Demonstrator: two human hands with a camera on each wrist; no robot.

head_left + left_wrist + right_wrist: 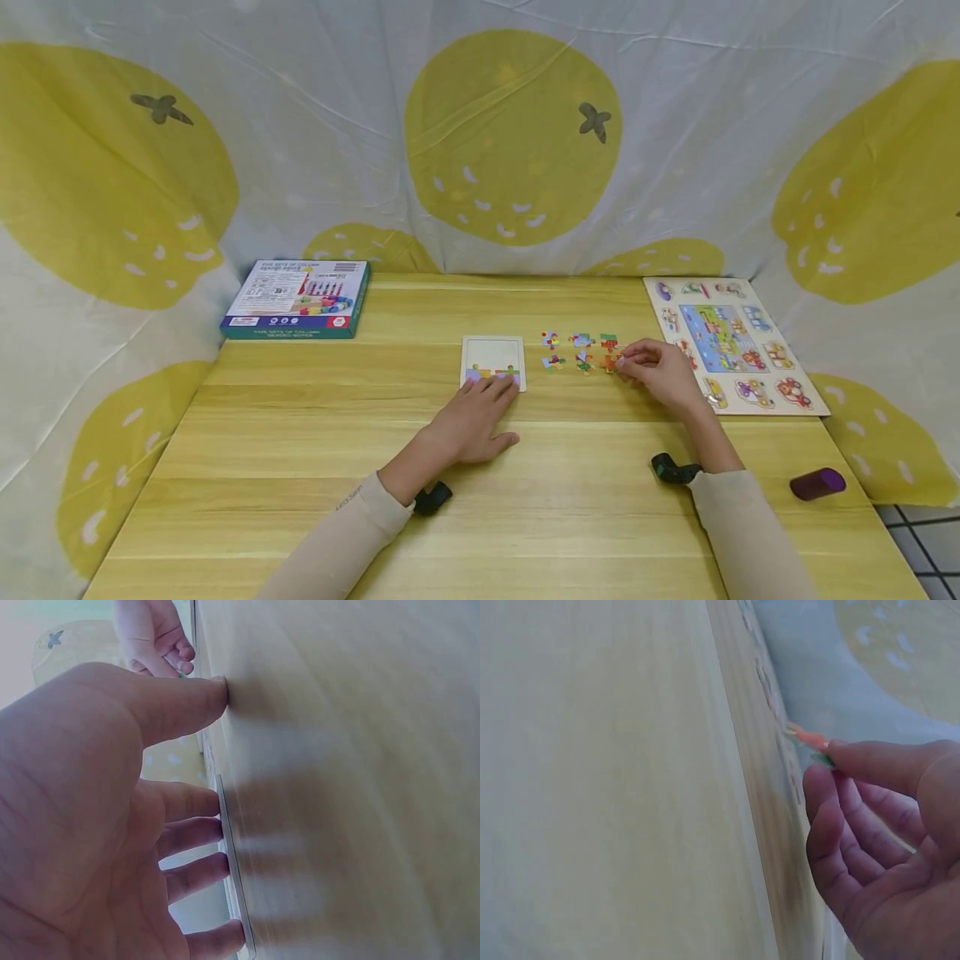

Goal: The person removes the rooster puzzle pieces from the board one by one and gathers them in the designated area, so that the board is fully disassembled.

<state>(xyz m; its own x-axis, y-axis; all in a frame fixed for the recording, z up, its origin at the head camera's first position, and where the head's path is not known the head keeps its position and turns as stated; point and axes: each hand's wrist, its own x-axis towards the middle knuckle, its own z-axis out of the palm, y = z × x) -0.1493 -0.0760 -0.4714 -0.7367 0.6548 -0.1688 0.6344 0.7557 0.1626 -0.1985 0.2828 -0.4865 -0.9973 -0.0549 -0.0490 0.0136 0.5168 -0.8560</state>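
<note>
My left hand (pixel 474 422) lies with fingers extended, their tips on the near edge of a small square puzzle tray (pixel 491 348). A row of joined puzzle pieces (pixel 480 374) shows along the tray's near side, partly covered by those fingers. The left wrist view shows the fingertips against the tray's thin edge (pixel 234 870). To the right, my right hand (pixel 663 373) pinches an orange and green puzzle piece (pixel 814 740) between thumb and fingers, slightly raised in the right wrist view. Several loose puzzle pieces (pixel 581 340) lie in two rows between tray and right hand.
A boxed bead set (pixel 296 302) sits at the back left. At the right lies a wooden picture board (pixel 750 392) with vehicle shapes, close beside my right hand. A purple cylinder (pixel 817 483) is near the table's right edge. Lemon-patterned cloth (pixel 315 158) hangs behind.
</note>
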